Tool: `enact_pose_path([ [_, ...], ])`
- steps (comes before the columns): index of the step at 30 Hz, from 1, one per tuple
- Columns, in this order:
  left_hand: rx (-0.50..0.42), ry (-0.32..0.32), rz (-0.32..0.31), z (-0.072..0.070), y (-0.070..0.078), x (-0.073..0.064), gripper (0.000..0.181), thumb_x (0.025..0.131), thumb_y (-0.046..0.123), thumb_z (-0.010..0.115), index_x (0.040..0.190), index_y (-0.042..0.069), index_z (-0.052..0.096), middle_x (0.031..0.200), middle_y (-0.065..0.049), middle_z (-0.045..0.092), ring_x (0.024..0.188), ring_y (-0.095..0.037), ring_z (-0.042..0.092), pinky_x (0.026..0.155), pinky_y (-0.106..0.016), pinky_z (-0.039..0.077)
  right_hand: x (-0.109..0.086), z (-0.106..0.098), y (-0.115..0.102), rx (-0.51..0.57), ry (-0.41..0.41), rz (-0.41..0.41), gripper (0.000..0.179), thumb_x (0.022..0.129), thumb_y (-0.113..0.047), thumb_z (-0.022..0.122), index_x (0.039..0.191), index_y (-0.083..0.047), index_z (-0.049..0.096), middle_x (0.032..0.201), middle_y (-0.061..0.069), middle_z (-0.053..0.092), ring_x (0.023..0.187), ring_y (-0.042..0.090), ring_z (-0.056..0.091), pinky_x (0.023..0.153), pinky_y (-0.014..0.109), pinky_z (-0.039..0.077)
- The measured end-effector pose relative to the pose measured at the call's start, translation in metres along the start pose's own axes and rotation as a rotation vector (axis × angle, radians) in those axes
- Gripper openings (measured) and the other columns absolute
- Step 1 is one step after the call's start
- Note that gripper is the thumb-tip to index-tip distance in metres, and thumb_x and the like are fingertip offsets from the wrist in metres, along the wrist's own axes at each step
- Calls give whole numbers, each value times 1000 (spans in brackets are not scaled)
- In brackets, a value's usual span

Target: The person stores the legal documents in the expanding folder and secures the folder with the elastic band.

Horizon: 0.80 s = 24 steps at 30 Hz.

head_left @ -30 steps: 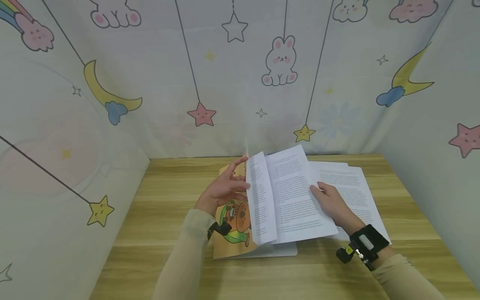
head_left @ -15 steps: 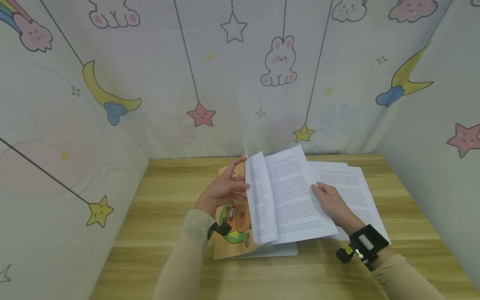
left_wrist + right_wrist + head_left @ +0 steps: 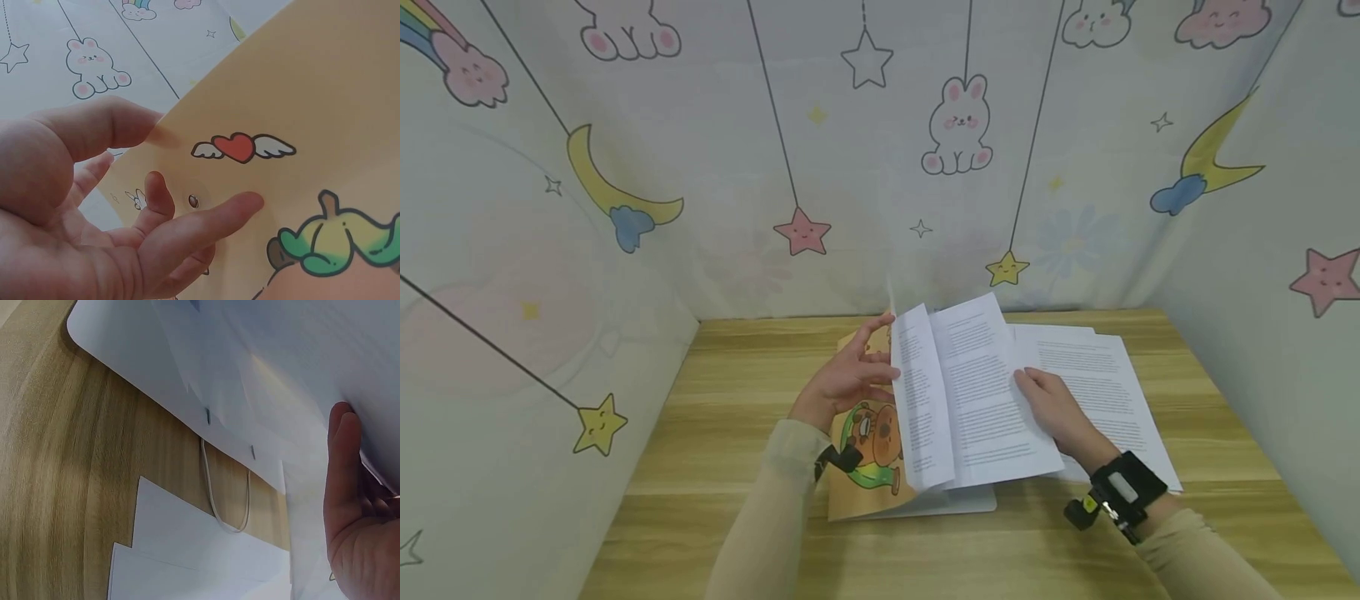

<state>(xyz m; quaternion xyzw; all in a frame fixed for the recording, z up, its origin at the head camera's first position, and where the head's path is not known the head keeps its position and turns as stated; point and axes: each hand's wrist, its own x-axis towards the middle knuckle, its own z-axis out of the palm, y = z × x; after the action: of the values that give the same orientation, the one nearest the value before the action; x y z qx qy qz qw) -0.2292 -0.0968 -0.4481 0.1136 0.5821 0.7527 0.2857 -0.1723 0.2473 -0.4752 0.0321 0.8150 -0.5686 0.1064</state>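
Head view first: pinching the right edge of the printed sheets (image 3: 988,392) in the right hand (image 3: 1058,412), with thumb on top and fingers out of sight underneath. Touching the tan cover (image 3: 883,442) with the left hand (image 3: 844,383), fingers spread wide. Sheets squarely between the two hands, then: just right of the left fingertips, directly left of the right palm. Tilted up off the table (image 3: 722,408), lengthwise away from the body, with the far end leaning left and lines of print across. Along the left side, a narrow page (image 3: 925,400), close to parallel. Further right, loose papers (image 3: 1105,392), flat, partly beneath the right hand, leaning the same way.

Over to the left wrist: close in on the left hand, with one fingertip at the cover's edge and another finger stretched straight across its face, just below a red winged heart (image 3: 234,147). Cover edge slanting up toward the upper right.

Now the right wrist: up against the pale sheets with the right hand, fingers partly shadowed. Lower down, a white panel (image 3: 122,340) with a rounded corner, and a cord loop (image 3: 236,531) out from its edge, reaching over the loose papers.
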Motion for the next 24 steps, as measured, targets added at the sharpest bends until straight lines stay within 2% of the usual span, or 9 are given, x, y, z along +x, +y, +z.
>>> enact_pose_path([
  [5,-5,3,-7,-1,-1,0,87,96,-10,64,155,47,35,144,-42,47,110,-47,64,77,-47,62,-3,-2,-6,-14,-33,3,56,115,-36,30,147,4,53,117,18,70,92,20,72,76,31,60],
  [7,-5,2,-8,-1,-1,0,87,96,-11,62,155,47,35,144,-42,47,110,-48,64,77,-47,62,-3,-5,-10,-47,-45,-6,53,115,-33,31,142,5,57,112,17,71,87,19,69,70,30,57],
  [12,-2,2,3,0,0,1,86,96,-10,63,155,47,36,143,-43,46,112,-49,63,77,-48,62,-4,-14,-13,-112,-88,-47,44,114,-27,41,133,6,64,107,15,72,84,20,67,66,31,55],
  [16,0,-1,8,0,-1,1,86,96,-9,64,155,46,36,142,-43,46,112,-50,63,79,-50,62,-3,-17,-12,-114,-131,-64,40,112,-24,49,136,5,64,116,16,72,92,21,71,76,36,60],
  [19,11,-6,9,1,-1,2,86,96,-8,65,156,45,36,140,-43,47,111,-51,65,79,-51,62,-3,-17,-10,-124,-133,-70,40,111,-24,53,136,5,63,116,17,73,94,21,71,77,37,61],
  [24,30,-20,10,2,-2,5,86,96,-9,64,157,45,36,137,-42,49,109,-50,67,79,-52,62,0,-16,-6,-136,-91,-46,38,108,-21,59,135,6,63,111,16,76,92,22,74,77,36,62],
])
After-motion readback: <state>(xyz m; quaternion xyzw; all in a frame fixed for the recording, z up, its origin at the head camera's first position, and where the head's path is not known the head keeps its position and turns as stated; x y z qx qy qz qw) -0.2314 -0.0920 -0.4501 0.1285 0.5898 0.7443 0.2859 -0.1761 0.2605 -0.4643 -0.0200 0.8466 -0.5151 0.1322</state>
